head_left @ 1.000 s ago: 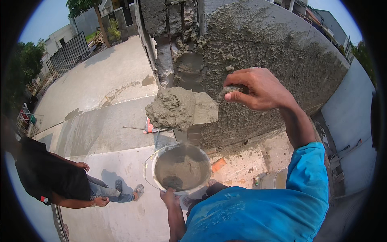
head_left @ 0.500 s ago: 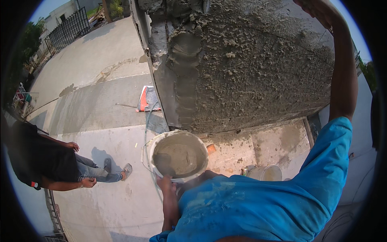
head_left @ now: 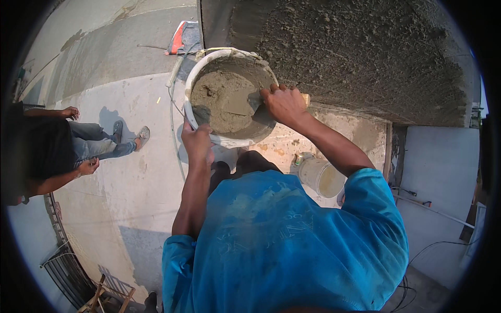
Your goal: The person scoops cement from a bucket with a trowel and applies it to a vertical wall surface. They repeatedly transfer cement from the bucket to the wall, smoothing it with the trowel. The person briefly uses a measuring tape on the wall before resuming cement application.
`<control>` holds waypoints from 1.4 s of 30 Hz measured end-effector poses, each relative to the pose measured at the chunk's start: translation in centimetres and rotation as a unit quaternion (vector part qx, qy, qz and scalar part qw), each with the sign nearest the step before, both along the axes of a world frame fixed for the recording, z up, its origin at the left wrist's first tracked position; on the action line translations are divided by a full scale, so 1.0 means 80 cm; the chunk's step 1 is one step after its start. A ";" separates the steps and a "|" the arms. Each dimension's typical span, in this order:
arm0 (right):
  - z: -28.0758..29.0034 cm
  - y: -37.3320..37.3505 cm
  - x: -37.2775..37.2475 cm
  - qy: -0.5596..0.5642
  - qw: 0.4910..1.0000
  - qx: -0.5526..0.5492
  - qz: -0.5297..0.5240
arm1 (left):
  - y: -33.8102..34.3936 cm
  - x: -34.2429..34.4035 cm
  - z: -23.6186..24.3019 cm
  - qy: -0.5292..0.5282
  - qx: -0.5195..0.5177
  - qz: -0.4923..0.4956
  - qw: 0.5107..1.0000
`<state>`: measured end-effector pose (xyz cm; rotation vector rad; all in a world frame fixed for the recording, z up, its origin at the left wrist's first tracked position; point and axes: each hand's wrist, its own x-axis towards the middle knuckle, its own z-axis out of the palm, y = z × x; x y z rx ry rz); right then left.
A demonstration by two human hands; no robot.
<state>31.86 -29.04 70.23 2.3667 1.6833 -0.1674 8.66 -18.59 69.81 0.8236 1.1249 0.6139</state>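
Note:
My left hand [head_left: 197, 142] is closed on the near-left rim of a large pale bucket [head_left: 189, 99]. Wet grey mortar [head_left: 222, 99] fills much of it, its surface uneven. Over the bucket's right side, my right hand [head_left: 285, 106] wraps round a trowel [head_left: 254, 100]. The trowel's wooden handle end sticks out past my fist, and its metal blade touches the mortar, partly covered by it. Beyond the bucket stands a wall [head_left: 360, 57] coated in rough, lumpy mortar, with a smoother strip along its left part.
On the left, a person [head_left: 44, 148] in a black shirt and jeans stands on the concrete. A second bucket [head_left: 330, 180] sits right of my legs. A red and grey sack [head_left: 183, 37] and a hose [head_left: 174, 120] lie beside the mortar bucket. Cables [head_left: 412, 261] hang lower right.
My right arm has come down from the upper wall to the bucket, bringing the trowel into the mortar. My left hand stays on the rim. The view has tilted downward.

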 end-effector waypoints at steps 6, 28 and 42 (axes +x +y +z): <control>-0.033 0.029 -0.003 -0.031 0.969 0.245 0.005 | 0.004 0.004 0.010 -0.036 0.067 0.038 0.996; 0.460 -0.002 0.100 0.308 0.853 0.403 0.124 | 0.022 -0.030 -0.064 -0.021 -0.018 0.054 0.998; 0.472 -0.099 0.138 0.082 0.933 0.347 -0.059 | 0.029 -0.034 -0.052 -0.006 0.021 0.048 0.999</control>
